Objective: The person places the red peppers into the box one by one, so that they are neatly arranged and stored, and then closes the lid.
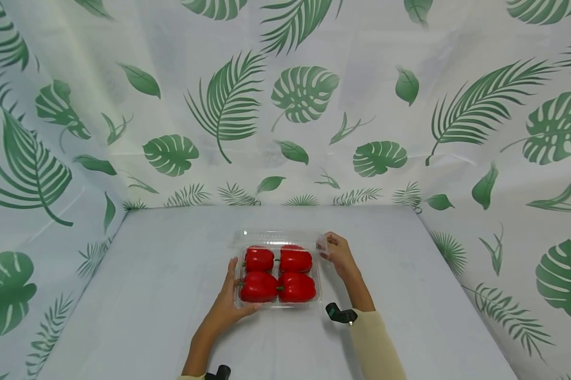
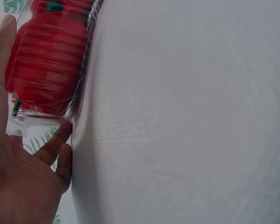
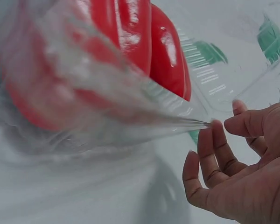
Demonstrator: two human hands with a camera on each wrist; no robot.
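Several red bell peppers sit in a clear plastic container, whose clear lid stands open at the back. My left hand holds the container's front left corner, fingers along its left side and thumb on its front edge. In the left wrist view, the ridged wall covers a red pepper. My right hand is at the back right corner, pinching a bit of thin clear plastic film between fingertips. The film tapers from the container to those fingers. Whether it is separate from the container, I cannot tell.
A white cloth covers the table under the container. White sheets with green leaf prints rise at the back and both sides. A black strap piece is on the right wrist, and another black piece on the left.
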